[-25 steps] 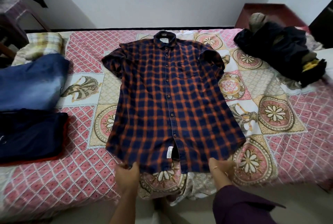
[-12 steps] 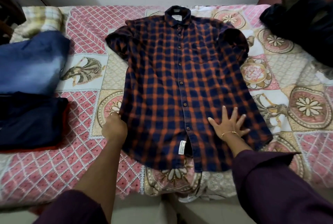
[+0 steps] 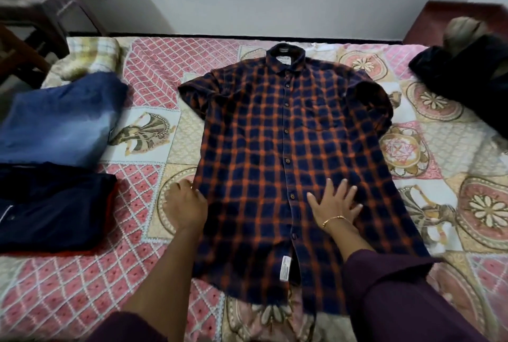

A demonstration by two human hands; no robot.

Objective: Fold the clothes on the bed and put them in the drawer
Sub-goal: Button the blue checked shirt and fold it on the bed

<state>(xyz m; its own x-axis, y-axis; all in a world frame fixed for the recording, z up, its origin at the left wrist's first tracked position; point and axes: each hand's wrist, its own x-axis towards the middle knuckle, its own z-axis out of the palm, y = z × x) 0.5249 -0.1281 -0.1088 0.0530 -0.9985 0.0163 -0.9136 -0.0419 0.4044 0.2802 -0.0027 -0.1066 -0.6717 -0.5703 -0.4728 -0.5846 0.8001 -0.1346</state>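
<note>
1. Lying flat on the bed (image 3: 68, 295), front side up and buttoned, is one navy-and-orange checked shirt (image 3: 275, 149); its collar points toward the far wall and its hem hangs near the close edge of the mattress.
2. One right hand (image 3: 334, 204) presses palm-down on the shirt's lower front, just right of the button line, its fingers (image 3: 330, 186) straight and spread wide, holding nothing. A thin gold bangle (image 3: 334, 219) sits on that wrist, and a dark purple sleeve (image 3: 398, 292) covers the forearm.
3. One left hand (image 3: 185, 204) rests at the shirt's left side seam, touching the edge of the cloth. Its fingers are bent downward at the seam; whether they pinch the fabric I cannot tell.
4. Two folded garments lie at the left side of the bed, well apart from the shirt: one pair of blue jeans (image 3: 60, 121) farther back, and one dark navy piece (image 3: 52, 207) nearer, with a red edge showing beneath it.
5. One pale checked pillow (image 3: 88, 58) lies behind the jeans.
6. One heap of dark unfolded clothes (image 3: 464, 75) sits at the far right corner of the bed; how many pieces it contains cannot be counted.
7. One patterned pink-and-cream bedspread covers the bed.
</note>
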